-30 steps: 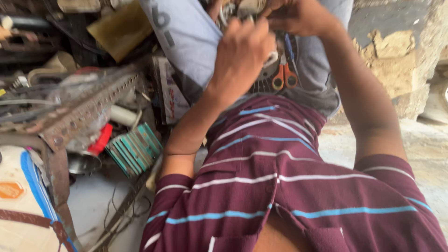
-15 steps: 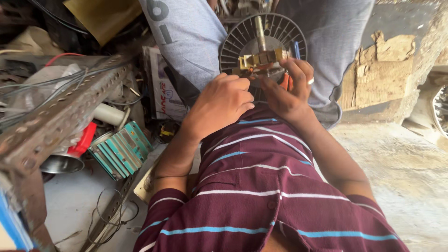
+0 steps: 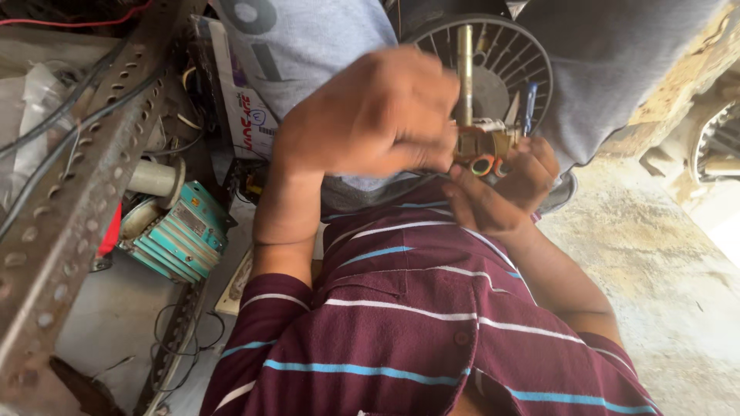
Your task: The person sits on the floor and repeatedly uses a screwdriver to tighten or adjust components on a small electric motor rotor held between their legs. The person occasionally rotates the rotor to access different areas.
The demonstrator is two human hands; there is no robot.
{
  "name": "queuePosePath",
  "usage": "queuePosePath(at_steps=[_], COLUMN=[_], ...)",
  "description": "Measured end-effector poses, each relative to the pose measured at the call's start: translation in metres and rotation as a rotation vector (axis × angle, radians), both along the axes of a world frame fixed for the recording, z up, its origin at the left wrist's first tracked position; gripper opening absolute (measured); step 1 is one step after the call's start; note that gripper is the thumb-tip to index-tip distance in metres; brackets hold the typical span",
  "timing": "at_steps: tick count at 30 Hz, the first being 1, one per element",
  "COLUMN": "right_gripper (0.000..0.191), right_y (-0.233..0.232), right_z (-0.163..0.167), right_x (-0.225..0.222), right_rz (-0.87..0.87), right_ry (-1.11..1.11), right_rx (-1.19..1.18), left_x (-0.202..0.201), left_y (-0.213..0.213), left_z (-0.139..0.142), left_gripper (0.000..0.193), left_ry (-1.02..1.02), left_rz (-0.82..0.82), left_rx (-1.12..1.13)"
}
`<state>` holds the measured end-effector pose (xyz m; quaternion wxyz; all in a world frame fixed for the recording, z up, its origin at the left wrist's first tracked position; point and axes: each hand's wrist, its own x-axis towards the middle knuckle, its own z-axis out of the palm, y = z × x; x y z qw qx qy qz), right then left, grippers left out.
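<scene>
The fan motor assembly, a brass-coloured core with an upright steel shaft, sits above the person's lap, in front of a round slotted fan housing wedged between the knees. The right hand cups the core from below with fingers curled round it; the left hand is blurred, closed over the core's near side, though what it pinches cannot be made out. Risk, in my judgement: the assembly rests only on fingers, so a slip would drop it into the lap or onto the concrete floor, and the exposed shaft end could jab a palm. Workspace is cramped. A perforated steel angle frame crowds the left, with black cables along it; a teal finned transformer and loose wires lie beneath.
</scene>
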<state>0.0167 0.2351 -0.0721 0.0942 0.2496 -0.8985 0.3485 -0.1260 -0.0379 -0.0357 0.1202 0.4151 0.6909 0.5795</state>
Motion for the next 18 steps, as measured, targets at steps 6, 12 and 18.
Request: queuePosePath(at_steps=[6, 12, 18], right_gripper=[0.030, 0.032, 0.034], right_y=[-0.009, 0.007, 0.013], right_z=[0.001, 0.010, 0.024], right_x=[-0.013, -0.021, -0.025], right_rz=[-0.051, 0.090, 0.124], right_ry=[0.061, -0.066, -0.204], right_rx=[-0.045, -0.210, -0.169], left_x=[-0.021, -0.025, -0.028], left_y=[0.010, 0.016, 0.012], left_z=[-0.009, -0.027, -0.033], left_gripper=[0.018, 0.013, 0.007], left_ry=[0.082, 0.081, 0.042], left_rz=[0.282, 0.460, 0.460], left_rx=[-0.156, -0.277, -0.268])
